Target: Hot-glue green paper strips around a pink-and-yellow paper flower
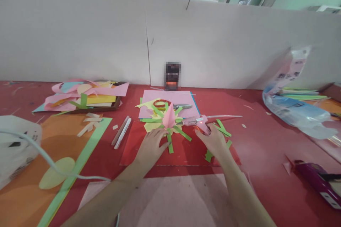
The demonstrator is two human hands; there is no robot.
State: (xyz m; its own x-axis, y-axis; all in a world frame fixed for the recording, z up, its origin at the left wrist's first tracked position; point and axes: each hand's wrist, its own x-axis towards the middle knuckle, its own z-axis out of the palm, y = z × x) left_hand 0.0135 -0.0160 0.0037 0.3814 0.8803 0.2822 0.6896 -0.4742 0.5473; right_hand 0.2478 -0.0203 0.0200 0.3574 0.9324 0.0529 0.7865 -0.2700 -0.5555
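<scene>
A paper flower (168, 116) stands in front of me, with a pink cone in the middle, yellow petals and green strips spreading outward. My left hand (152, 144) is at its near side, fingertips at the cone's base and thumb against a green paper strip (171, 146). In my right hand (213, 138) is a pink hot glue gun (203, 123), its nozzle pointing left at the flower's base. A clear glue stick (225, 116) sticks out of its back. Loose green strips (209, 155) lie under and beside my right wrist.
A red board (133, 149) lies under the flower. Scissors (183, 106) rest on pink paper behind it. Two pens (123, 133) and a tray of paper scraps (87, 95) are to the left, with a white cable (80, 176) nearer. A plastic bag (293, 110) and purple tool (317, 181) are right.
</scene>
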